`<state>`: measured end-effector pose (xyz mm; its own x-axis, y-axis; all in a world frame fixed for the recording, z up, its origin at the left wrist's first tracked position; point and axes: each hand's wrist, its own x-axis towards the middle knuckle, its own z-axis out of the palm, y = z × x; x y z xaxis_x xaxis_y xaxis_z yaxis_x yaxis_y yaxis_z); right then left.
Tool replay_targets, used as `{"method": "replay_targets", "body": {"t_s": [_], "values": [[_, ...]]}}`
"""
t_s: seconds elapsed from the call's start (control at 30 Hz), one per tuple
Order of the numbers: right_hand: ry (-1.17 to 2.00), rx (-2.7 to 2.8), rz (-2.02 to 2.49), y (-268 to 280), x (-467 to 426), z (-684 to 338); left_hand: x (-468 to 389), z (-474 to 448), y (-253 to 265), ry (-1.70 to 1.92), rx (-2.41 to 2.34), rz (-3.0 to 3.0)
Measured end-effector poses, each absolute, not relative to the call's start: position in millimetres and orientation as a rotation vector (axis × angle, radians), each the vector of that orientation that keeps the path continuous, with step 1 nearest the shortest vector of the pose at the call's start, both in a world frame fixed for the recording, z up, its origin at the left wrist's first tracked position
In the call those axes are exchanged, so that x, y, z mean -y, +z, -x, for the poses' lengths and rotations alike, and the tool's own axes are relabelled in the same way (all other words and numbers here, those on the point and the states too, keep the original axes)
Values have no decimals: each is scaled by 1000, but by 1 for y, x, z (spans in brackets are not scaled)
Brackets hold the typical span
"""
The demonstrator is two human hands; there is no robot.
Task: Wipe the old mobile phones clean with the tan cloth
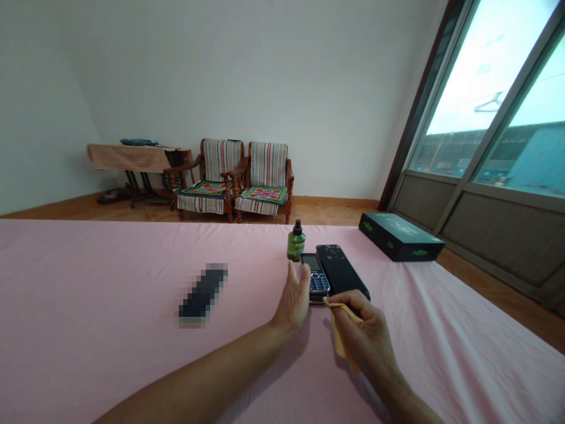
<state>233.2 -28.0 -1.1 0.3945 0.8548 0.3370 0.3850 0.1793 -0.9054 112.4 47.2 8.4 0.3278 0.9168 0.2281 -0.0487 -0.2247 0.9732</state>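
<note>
My left hand (293,297) grips the left side of a keypad mobile phone (319,282), thumb along its edge and the other fingers partly hidden. A thin edge shows under the phone's near end; I cannot make out what it belongs to. Pinched in my right hand (366,324) is a yellow cloth (339,341), whose tip reaches the phone's near end. Against the phone's right side lies a larger black flat case or phone (341,270) with a pattern at its far end. Just beyond the keypad phone stands a green bottle (296,242) with a black spray top.
A pixelated dark oblong thing (203,294) lies to the left on the pink sheet (110,330). At the far right edge sits a black box (399,237) with green markings. Two wooden chairs (265,171) and a cloth-covered table (132,158) stand by the wall, with a window (468,118) at right.
</note>
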Motion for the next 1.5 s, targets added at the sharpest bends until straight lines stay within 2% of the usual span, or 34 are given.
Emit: {"method": "replay_targets", "body": {"t_s": [0.17, 0.3, 0.53, 0.63, 0.87, 1.03, 1.17, 1.5], "values": [[475, 1247, 1400, -10, 29, -224, -25, -55, 1, 1092, -1024, -1773], [464, 1272, 1401, -18, 25, -223, -7, -3, 10, 1211, -1056, -2366], [430, 1293, 1431, -25, 16, -224, 20, 15, 25, 1135, -564, -2954], [405, 1345, 1399, -24, 18, -222, 10, 17, 15, 978, -716, -2889], [365, 1411, 1338, -19, 23, -215, -36, 63, 14, 1025, -1477, -2727], [346, 1395, 1338, -16, 24, -212, -56, 87, 19, 729, -1977, -2620], [336, 1393, 1348, -15, 24, -211, -61, 91, 15, 490, -2050, -2518], [328, 1402, 1345, -14, 23, -212, -64, 94, 17, 394, -2081, -2449]]}}
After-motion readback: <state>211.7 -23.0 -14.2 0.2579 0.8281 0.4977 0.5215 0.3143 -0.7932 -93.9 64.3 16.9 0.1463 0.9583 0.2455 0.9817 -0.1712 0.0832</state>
